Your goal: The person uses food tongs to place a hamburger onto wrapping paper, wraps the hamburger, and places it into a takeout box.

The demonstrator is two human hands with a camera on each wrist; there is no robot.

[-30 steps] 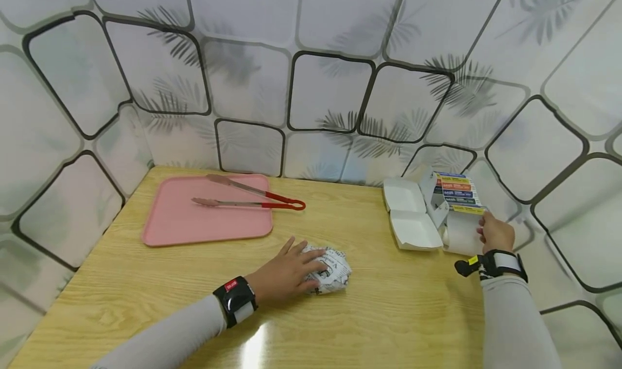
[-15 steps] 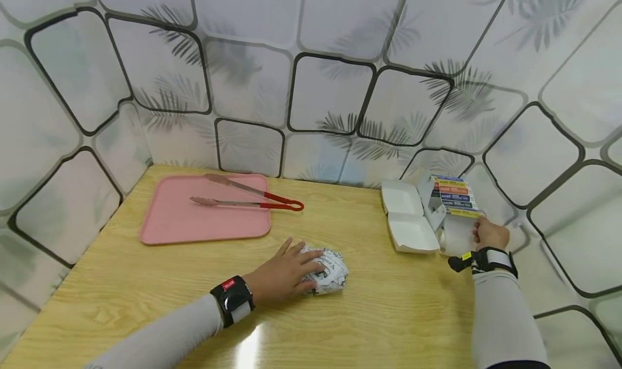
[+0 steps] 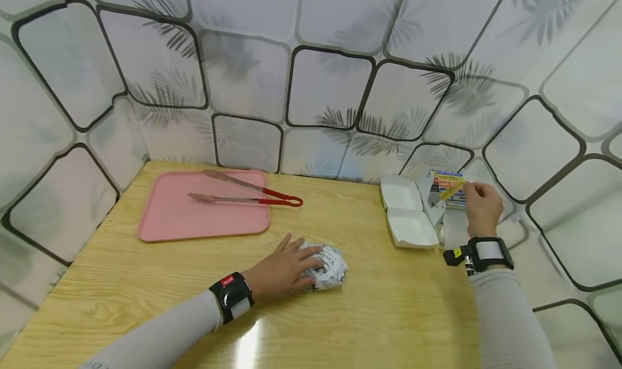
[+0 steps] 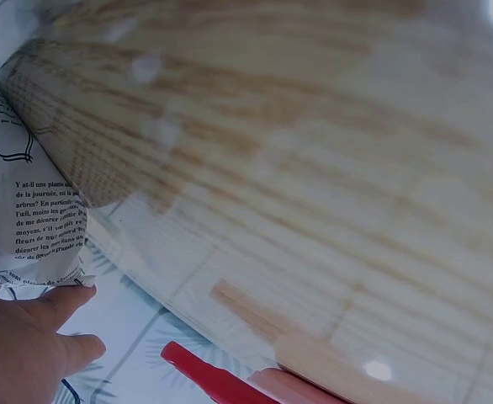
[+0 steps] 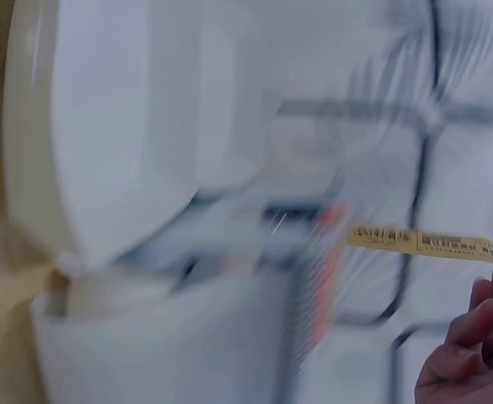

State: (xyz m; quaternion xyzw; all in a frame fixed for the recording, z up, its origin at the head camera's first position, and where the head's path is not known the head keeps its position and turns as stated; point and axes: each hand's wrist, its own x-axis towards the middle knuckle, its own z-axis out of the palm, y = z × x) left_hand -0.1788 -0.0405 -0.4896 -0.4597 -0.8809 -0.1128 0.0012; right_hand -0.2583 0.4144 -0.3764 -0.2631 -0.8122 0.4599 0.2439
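My left hand (image 3: pixel 282 269) rests with spread fingers on a bundle wrapped in newsprint-style paper (image 3: pixel 332 270), near the middle of the table. In the left wrist view, printed text shows on the wrapped bundle (image 4: pixel 40 210). At the right, my right hand (image 3: pixel 483 207) pinches the end of a yellow printed sticker (image 5: pixel 423 242) between thumb and fingers. The strip stretches from a white dispenser (image 3: pixel 425 188) with rows of coloured labels (image 3: pixel 457 201). White backing paper (image 3: pixel 453 226) hangs below the labels. The dispenser is blurred in the right wrist view.
An opened white takeaway box (image 3: pixel 412 235) lies left of the dispenser. A pink tray (image 3: pixel 209 223) sits at the back left, with red-handled tongs (image 3: pixel 282 199) lying across its right edge. A patterned wall covering (image 3: pixel 325 88) rises behind the table.
My right hand has moved up and away from the backing paper, drawing the yellow sticker up off it at a slant. The left hand stays on the wrapped bundle.
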